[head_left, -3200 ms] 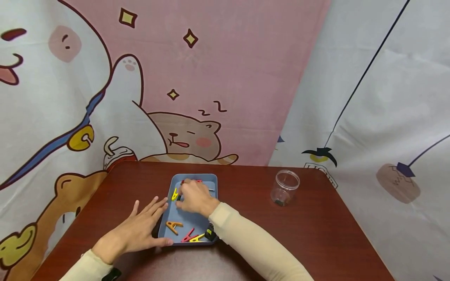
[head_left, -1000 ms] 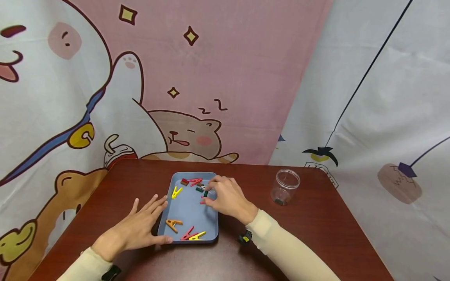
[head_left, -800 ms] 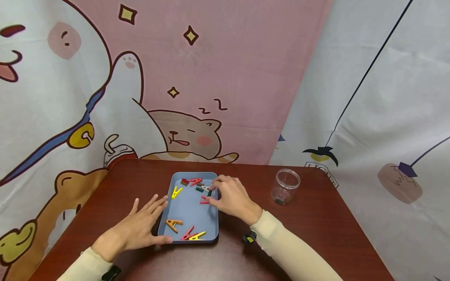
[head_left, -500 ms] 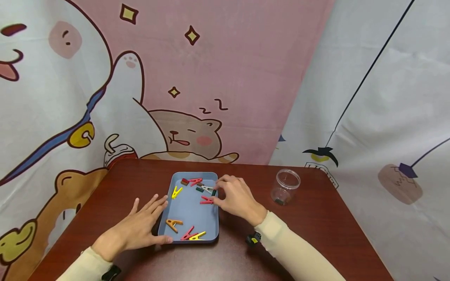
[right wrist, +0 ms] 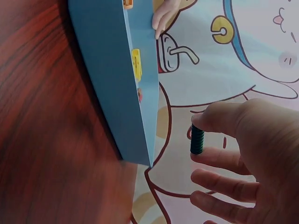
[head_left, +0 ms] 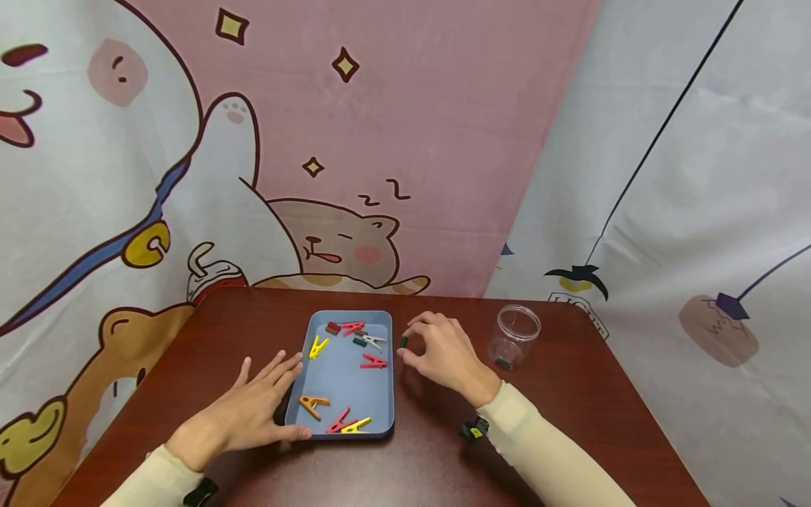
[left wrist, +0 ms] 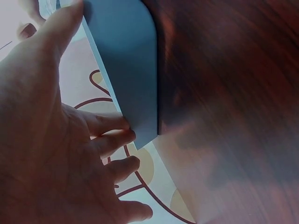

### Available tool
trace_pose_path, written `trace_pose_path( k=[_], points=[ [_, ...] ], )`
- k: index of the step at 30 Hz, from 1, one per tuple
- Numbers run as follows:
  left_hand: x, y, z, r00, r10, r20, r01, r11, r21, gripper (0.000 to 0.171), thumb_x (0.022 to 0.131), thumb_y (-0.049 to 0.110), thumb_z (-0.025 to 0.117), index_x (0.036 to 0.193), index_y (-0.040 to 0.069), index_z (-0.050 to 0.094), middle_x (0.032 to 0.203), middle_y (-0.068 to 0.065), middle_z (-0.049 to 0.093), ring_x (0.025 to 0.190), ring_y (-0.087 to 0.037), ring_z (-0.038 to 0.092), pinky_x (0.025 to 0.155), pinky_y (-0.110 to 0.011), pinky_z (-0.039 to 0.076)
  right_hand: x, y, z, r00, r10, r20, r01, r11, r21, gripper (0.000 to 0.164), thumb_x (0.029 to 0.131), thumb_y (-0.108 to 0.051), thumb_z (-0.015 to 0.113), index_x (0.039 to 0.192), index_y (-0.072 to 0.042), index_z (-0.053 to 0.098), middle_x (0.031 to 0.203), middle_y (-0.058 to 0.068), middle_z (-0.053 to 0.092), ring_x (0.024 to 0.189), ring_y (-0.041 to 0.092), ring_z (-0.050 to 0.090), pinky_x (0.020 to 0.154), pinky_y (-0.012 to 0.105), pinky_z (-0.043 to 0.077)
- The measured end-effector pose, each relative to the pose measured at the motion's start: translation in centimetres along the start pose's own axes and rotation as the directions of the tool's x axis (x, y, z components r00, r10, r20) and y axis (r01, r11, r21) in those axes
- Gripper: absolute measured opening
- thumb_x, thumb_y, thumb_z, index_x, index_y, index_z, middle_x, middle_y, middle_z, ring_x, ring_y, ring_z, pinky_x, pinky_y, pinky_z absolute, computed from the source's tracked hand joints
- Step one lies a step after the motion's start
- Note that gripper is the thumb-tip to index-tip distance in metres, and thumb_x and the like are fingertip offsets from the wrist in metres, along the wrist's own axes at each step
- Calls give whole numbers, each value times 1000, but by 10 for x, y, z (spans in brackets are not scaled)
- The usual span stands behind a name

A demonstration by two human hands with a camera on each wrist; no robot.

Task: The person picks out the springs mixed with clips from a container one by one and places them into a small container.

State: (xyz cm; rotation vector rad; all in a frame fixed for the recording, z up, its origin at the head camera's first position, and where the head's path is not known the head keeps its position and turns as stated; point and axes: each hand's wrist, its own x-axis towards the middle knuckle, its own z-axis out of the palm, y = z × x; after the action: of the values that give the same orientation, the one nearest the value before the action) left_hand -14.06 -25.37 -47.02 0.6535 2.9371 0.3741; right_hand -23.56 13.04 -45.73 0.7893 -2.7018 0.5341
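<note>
My right hand (head_left: 446,352) pinches a small dark green ribbed cylinder (right wrist: 197,140) between thumb and index finger, above the table just right of the tray. The other fingers are spread apart in the right wrist view. My left hand (head_left: 243,412) rests on the left rim of the blue tray (head_left: 345,384), fingers extended. In the tray lie red clothespins (head_left: 374,361), yellow clothespins (head_left: 318,347), an orange clothespin (head_left: 312,405) and a white clothespin (head_left: 374,341). Small dark green and reddish-brown pieces (head_left: 332,328) lie near its far end.
A clear plastic jar (head_left: 514,338), lidless, stands right of my right hand with a dark piece (head_left: 503,363) at its bottom. The brown table (head_left: 557,422) meets a cartoon-printed cloth (head_left: 405,141) at the back.
My right hand has drawn the dark green cylinder rightward, out over the tray's right rim, uncovering the red and white clothespins. My left hand has stayed at the left rim.
</note>
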Motion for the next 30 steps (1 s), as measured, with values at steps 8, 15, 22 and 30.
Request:
trace_pose_path(
  k=[8,15,22,30],
  points=[
    [0,0,0,1000,-6,7,6,1000,-1,127,89,88,81,174,-1,50,189,-18,40,177,-55,31,129,-98,14,-3,12,-12,999,18,-46,-18,1000,-6,25,99,-39,94,115,-20,92,127,2,84,118,31,78,108,60,62],
    [0,0,-1,1000,-8,9,8,1000,-5,127,89,87,82,174,-1,49,189,-19,40,177,-55,31,129,-98,12,-6,22,-23,995,66,-72,-66,998,8,25,98,-40,94,113,-20,92,131,4,84,124,32,78,112,62,60],
    [0,0,-2,1000,-10,11,10,1000,-3,127,89,88,81,175,0,49,189,-18,40,177,-54,31,130,-98,12,-10,37,-32,991,93,-95,-92,996,10,26,98,-38,95,114,-17,92,133,7,83,128,35,77,112,65,60],
    [1,0,-1,1000,-3,11,3,1000,-7,127,89,88,81,175,-1,49,189,-18,39,177,-54,30,130,-98,12,-15,56,-43,985,104,-140,-106,994,-1,31,97,-34,96,118,-12,91,131,10,83,124,38,79,105,66,63]
  ],
)
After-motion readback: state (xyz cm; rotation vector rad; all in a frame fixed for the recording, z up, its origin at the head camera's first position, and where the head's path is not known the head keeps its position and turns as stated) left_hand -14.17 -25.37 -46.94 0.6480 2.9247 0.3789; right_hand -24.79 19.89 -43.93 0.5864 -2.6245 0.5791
